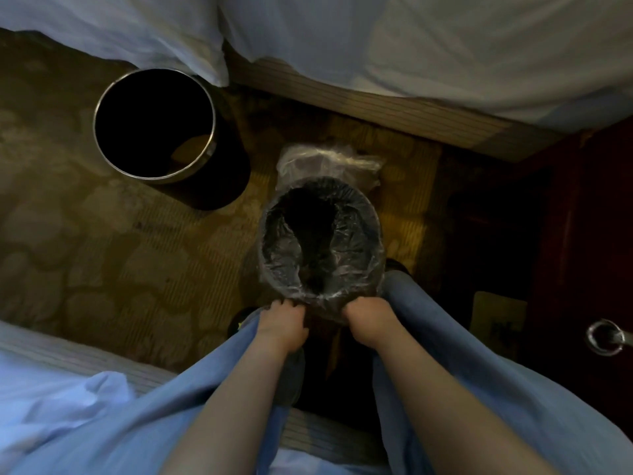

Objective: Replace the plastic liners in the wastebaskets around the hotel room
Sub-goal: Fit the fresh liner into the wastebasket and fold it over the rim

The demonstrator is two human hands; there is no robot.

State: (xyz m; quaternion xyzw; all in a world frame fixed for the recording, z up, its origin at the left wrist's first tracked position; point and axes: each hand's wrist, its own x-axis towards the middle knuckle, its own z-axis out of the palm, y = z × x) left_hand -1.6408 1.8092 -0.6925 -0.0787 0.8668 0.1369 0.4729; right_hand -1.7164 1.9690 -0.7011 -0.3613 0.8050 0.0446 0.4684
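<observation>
A dark round wastebasket stands on the carpet between my legs, with a clear plastic liner spread inside and folded over its rim. My left hand grips the liner's edge at the near left of the rim. My right hand grips the liner at the near right of the rim. Behind the basket lies a crumpled clear plastic bag. A second wastebasket with a metal rim and no liner stands further left.
Patterned brown carpet covers the floor. A bed with white sheets runs along the top, another bed edge at lower left. Dark red wooden furniture with a metal ring handle is at right.
</observation>
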